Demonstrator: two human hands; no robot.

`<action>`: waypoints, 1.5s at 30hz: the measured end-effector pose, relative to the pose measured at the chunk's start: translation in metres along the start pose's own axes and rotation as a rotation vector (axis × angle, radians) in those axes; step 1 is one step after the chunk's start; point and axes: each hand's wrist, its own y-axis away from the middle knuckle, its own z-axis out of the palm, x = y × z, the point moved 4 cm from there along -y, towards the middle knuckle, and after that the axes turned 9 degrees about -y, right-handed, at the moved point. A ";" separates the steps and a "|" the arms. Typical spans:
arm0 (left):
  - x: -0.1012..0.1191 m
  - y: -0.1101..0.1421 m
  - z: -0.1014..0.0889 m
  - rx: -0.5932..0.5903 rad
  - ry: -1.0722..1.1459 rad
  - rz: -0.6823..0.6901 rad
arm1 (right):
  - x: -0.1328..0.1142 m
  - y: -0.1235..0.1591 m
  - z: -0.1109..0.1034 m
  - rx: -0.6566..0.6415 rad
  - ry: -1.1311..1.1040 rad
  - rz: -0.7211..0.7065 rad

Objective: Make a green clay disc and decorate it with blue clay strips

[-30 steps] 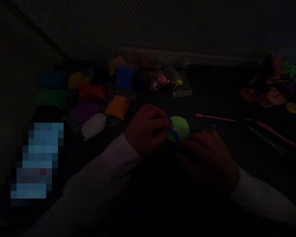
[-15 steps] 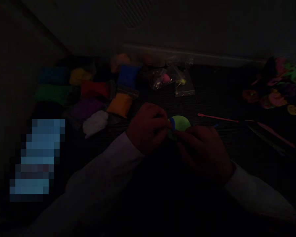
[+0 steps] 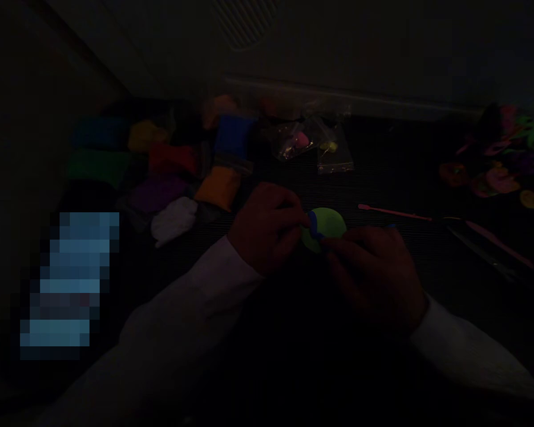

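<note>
The view is very dark. A flat green disc of modelling clay [image 3: 332, 222] lies on the dark table between my hands. Across its left part runs a thin strip of blue clay [image 3: 314, 224], slightly bent. My left hand [image 3: 271, 228], fingers curled, touches the disc's left edge and the strip's upper end. My right hand [image 3: 376, 270] pinches the lower end of the strip between thumb and forefinger at the disc's lower right. A small blue bit [image 3: 391, 226] shows just behind the right knuckles. Whether the left fingers grip the strip or only press it is hard to see.
Bags of coloured clay, among them an orange one [image 3: 218, 187] and a white one [image 3: 174, 220], lie left. Clear bags [image 3: 334, 157] sit behind. Rightward are a pink stick tool [image 3: 394, 212], a longer pink tool [image 3: 498, 243] and colourful cutters [image 3: 498, 178]. A blurred-out lit screen [image 3: 69, 279] is at left.
My right hand has shifted slightly right and away from my left, showing more of the blue strip across the disc. My left hand stays nearly in place. The whole view has shifted a little.
</note>
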 end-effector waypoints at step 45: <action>-0.006 0.004 0.010 -0.073 -0.118 -0.220 | 0.018 -0.004 0.003 0.004 0.094 0.215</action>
